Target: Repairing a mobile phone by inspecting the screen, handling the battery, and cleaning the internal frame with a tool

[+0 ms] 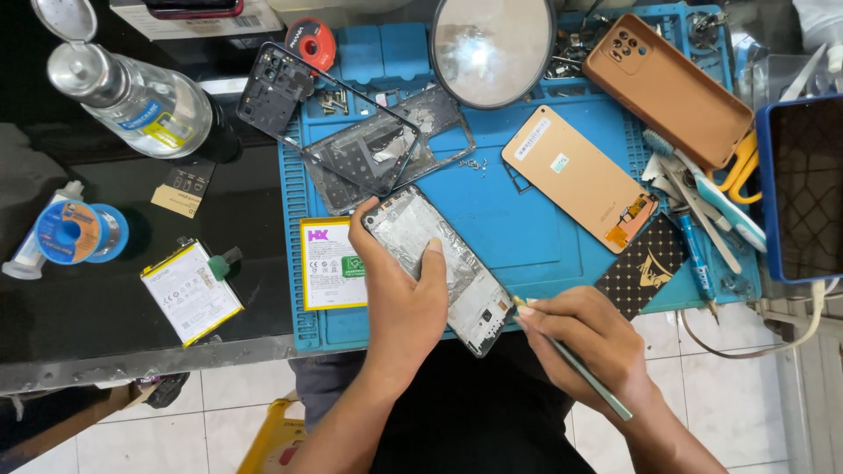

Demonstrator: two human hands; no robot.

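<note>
While gripped near the middle of the view, lines run from near to far.

Left hand (406,290): wrapped around the phone frame (439,263), thumb pressed flat on top.
Right hand (584,329): at 5 o'clock from the frame, pinched shut on a thin green tool (575,360), tip touching the frame's lower corner.
Phone frame place: at the near edge of the blue mat (509,228), tilted, one end sticking out over the lap.
How it feels, as a guess: light, thin, stiff, with shiny foil inside; likely easy to bend or scratch. Best held by the long side edges, not the middle.
Yellow-edged battery (332,263): at 9 o'clock, just beside the left hand, flat on the mat.
Second battery (190,292): farther out at 9 o'clock, on the black table (105,325).
Dotted black card (645,263): at 3 o'clock, near the right hand.
Gold screen panel (575,175): at 1 o'clock, flat on the mat.
Black frames (351,132): at 11 o'clock, stacked, close to the held frame's far end; could get bumped.
Blue wire spool (75,233): far at 9 o'clock.
Clear bottle (140,101): far at 10 o'clock, lying down, cap open.
Round mirror (492,48): at 12 o'clock.
Brown phone case (672,88): far at 1 o'clock.
Tweezers and brushes (702,211): piled at 3 o'clock.
</note>
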